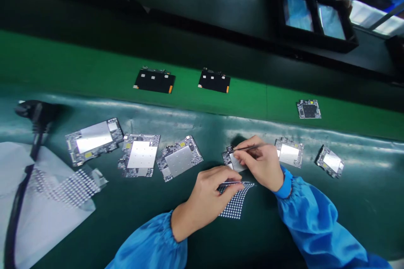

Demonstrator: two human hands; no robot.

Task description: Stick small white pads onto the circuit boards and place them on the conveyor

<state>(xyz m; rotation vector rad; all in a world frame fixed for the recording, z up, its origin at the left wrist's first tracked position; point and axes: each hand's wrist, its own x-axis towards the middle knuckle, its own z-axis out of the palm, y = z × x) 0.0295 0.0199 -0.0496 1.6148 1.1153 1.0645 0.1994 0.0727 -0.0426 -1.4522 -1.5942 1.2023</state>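
My left hand pinches the upper edge of a sheet of small round white stickers, which hangs below its fingers over the mat. Just above it, my right hand is closed around thin dark tweezers. The tips point left over a circuit board with a silver shield plate, partly hidden by my fingers. Right of that hand lies another circuit board, and a smaller-looking, tilted one farther right. To the left are a grey-plated board and two more silver-plated boards.
On the green belt lie two black flat modules and a circuit board. A black plug and cable cross a white bag with another sticker sheet. Across, another person's hands hold a black tray.
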